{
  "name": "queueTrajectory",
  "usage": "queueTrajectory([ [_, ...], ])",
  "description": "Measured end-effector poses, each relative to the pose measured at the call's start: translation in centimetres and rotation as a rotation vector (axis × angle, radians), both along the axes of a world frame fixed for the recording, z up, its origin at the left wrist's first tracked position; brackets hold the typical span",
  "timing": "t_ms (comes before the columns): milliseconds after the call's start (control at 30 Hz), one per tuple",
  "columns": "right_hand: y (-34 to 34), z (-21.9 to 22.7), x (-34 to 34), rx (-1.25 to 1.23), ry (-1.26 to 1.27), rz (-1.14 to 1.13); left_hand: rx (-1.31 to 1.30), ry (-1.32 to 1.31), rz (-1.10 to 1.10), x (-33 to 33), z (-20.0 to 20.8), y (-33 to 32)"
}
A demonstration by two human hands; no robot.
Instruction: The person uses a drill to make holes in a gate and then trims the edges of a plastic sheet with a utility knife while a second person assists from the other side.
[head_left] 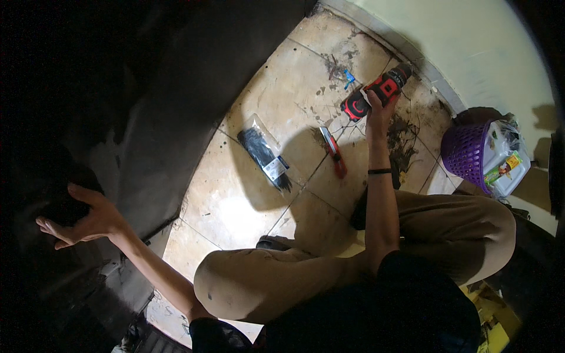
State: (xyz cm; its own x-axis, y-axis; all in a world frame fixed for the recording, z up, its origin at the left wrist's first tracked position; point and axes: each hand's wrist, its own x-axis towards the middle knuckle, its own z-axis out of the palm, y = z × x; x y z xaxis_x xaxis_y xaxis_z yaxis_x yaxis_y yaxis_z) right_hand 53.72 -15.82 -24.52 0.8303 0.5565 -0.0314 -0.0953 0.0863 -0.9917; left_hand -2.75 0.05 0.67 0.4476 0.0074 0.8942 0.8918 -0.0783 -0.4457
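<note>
Head view: right hand (pixel 378 113) near wall (pixel 471 47), fingers wrapped round drill (pixel 389 88). Left hand (pixel 99 217) at dark panel (pixel 150 129), fingers spread wide, contact unclear. Knife (pixel 335 154) and pack (pixel 265 155) lie on floor (pixel 276 88) between the hands.

Lighting is patchy: a burnt-out white glare sits on the tiled floor (pixel 276 88) left of centre, while soft-edged dark shadows fall across the tiles around mid-frame. The dark panel (pixel 182 76) filling the left sinks nearly to black, with faint grain, and the left hand (pixel 99 220) there is dimly lit. The pale wall (pixel 477 47) at upper right is moderately bright. Fisheye distortion bends its baseboard (pixel 382 29), and the corners go black; the drill (pixel 385 88) looks fairly sharp.
</note>
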Motion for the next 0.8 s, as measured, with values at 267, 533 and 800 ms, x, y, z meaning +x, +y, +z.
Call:
queueTrajectory([
  [267, -1.3, 0.7, 1.9, -0.097, -0.157, 0.174, 0.015, 0.061, 0.014, -2.5, -0.1, 0.9],
  [533, -3.8, -1.4, -11.1, -0.531, -0.374, -0.277, 0.007, 0.1, 0.094, -5.4, -0.9, 1.5],
  [800, -3.8, -8.9, -23.9, -0.672, -1.096, 0.534, -0.05, -0.065, 0.043, -1.2, -0.5, 0.2],
])
